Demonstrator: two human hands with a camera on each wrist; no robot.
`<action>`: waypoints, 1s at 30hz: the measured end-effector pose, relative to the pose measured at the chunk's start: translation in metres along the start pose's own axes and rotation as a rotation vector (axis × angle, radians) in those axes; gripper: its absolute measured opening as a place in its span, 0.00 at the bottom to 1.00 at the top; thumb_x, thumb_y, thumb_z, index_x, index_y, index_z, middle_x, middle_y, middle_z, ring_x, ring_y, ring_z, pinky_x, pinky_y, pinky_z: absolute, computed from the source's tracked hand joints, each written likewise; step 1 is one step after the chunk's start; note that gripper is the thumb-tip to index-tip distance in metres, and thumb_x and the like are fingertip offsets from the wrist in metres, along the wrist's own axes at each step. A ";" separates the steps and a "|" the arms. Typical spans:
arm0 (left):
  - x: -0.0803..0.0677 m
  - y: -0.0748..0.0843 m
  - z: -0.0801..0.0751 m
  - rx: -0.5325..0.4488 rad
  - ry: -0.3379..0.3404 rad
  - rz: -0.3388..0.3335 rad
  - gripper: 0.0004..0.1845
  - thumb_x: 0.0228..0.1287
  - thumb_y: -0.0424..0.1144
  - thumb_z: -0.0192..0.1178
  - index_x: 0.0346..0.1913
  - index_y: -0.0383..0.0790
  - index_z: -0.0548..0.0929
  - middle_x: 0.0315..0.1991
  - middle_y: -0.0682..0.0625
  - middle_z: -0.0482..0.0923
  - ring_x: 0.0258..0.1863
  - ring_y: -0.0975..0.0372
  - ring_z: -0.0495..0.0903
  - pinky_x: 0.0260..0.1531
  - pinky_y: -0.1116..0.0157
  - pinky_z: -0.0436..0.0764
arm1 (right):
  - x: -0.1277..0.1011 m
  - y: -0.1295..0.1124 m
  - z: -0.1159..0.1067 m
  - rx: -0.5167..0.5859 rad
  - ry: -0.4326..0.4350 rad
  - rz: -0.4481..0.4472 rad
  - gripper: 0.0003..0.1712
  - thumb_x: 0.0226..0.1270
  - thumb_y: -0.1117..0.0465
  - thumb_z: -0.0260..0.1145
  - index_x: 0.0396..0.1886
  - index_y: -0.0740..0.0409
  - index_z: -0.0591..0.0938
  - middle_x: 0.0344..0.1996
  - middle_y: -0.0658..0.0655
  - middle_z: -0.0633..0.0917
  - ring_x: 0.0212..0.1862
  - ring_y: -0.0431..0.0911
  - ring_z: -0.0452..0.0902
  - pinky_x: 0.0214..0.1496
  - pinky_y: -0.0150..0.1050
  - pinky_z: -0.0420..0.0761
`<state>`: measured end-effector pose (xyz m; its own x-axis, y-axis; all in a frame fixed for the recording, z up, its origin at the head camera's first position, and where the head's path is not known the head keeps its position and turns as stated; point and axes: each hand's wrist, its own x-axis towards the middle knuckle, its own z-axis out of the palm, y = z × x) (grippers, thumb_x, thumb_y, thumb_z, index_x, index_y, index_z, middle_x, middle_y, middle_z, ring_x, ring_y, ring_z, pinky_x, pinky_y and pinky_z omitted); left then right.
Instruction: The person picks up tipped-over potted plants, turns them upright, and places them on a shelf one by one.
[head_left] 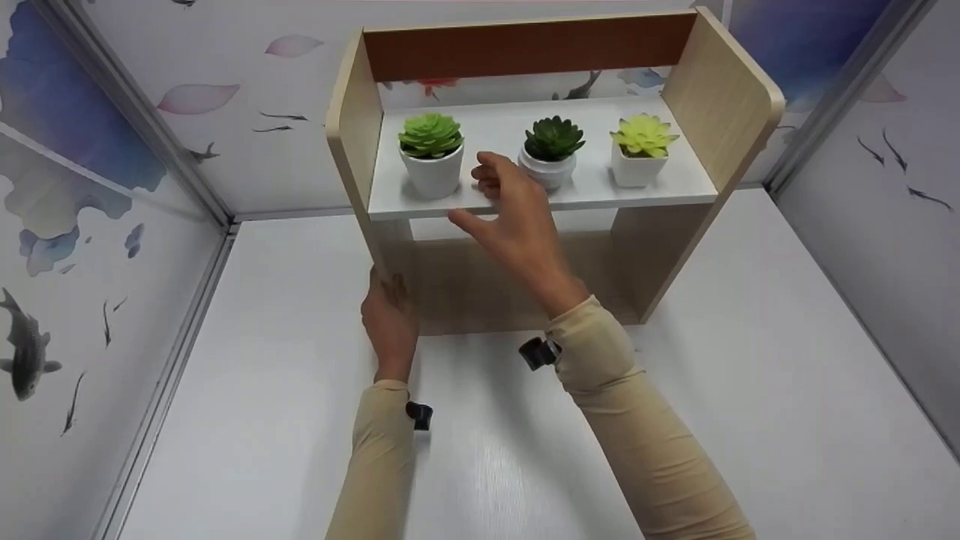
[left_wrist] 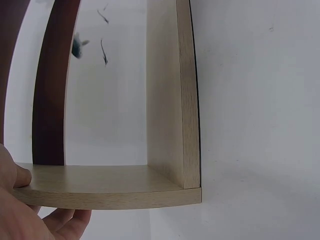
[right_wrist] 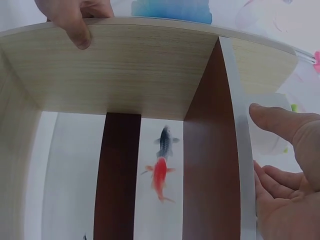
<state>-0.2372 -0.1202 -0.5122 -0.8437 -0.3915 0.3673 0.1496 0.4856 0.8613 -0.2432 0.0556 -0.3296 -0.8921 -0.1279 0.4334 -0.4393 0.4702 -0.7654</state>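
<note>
A light wooden shelf (head_left: 720,97) stands on a white table (head_left: 750,390) in the upper middle of the head view, and three small potted succulents sit in a row on its white board (head_left: 675,191): a left pot (head_left: 431,169), a middle pot (head_left: 551,166) and a right pot (head_left: 636,166), all upright and spaced apart. As a judgement, the arranging looks mostly done, since every pot already stands on the board and none is in a hand; what seems left is at most a small adjustment of the middle pot or of the shelf itself. The left hand (head_left: 390,319) grips the lower front edge of the shelf's left side panel, near the centre left of the frame; in the left wrist view its fingers (left_wrist: 65,220) curl under the panel with the thumb on top, so it is grasping the shelf. The right hand (head_left: 517,217) is raised in front of the board's front edge, between the left and middle pots, fingers loosely spread and holding nothing; the right wrist view shows its palm (right_wrist: 285,200) released beside the board's edge. The middle pot lies just behind and to the right of those fingertips, partly hidden by them, and whether they touch it cannot be told.
</note>
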 end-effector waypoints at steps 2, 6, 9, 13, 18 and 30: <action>0.000 0.000 0.000 0.003 -0.002 -0.001 0.23 0.82 0.39 0.51 0.72 0.35 0.69 0.64 0.39 0.80 0.61 0.51 0.82 0.59 0.53 0.81 | -0.004 0.001 -0.002 0.002 0.002 -0.011 0.39 0.58 0.65 0.80 0.67 0.71 0.74 0.56 0.63 0.84 0.58 0.50 0.81 0.62 0.34 0.78; 0.000 0.001 -0.001 0.006 -0.009 -0.008 0.23 0.83 0.41 0.49 0.73 0.35 0.68 0.65 0.39 0.79 0.63 0.51 0.81 0.61 0.54 0.80 | -0.012 0.001 -0.007 0.017 -0.001 -0.027 0.39 0.58 0.65 0.79 0.68 0.70 0.74 0.57 0.62 0.83 0.59 0.50 0.81 0.64 0.33 0.77; 0.000 0.002 -0.002 0.005 -0.014 -0.017 0.24 0.83 0.41 0.49 0.74 0.35 0.68 0.66 0.39 0.78 0.63 0.51 0.80 0.61 0.53 0.79 | -0.019 0.002 -0.011 0.043 -0.003 -0.046 0.39 0.58 0.66 0.80 0.67 0.71 0.74 0.57 0.63 0.83 0.59 0.50 0.80 0.65 0.34 0.77; -0.001 0.002 -0.001 0.014 -0.022 -0.029 0.24 0.83 0.42 0.49 0.74 0.36 0.67 0.67 0.40 0.77 0.64 0.51 0.80 0.62 0.53 0.79 | -0.030 0.003 -0.018 0.065 -0.002 -0.052 0.39 0.58 0.65 0.80 0.67 0.70 0.74 0.57 0.63 0.83 0.59 0.49 0.81 0.65 0.34 0.77; -0.001 0.000 -0.001 0.008 -0.018 -0.033 0.24 0.83 0.41 0.50 0.74 0.36 0.68 0.67 0.40 0.77 0.64 0.51 0.80 0.62 0.53 0.79 | -0.042 0.006 -0.029 0.043 0.018 -0.059 0.38 0.59 0.64 0.80 0.67 0.69 0.74 0.58 0.61 0.83 0.59 0.48 0.81 0.65 0.35 0.77; 0.000 0.000 -0.001 0.007 -0.024 -0.041 0.24 0.83 0.40 0.49 0.74 0.35 0.67 0.67 0.39 0.77 0.65 0.51 0.79 0.63 0.53 0.78 | -0.074 0.028 -0.059 -0.061 0.072 -0.076 0.38 0.60 0.63 0.80 0.68 0.65 0.75 0.60 0.59 0.82 0.60 0.51 0.78 0.62 0.46 0.80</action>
<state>-0.2363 -0.1207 -0.5118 -0.8610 -0.3924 0.3235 0.1114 0.4751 0.8729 -0.1832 0.1298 -0.3552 -0.8457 -0.1034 0.5235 -0.4959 0.5144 -0.6996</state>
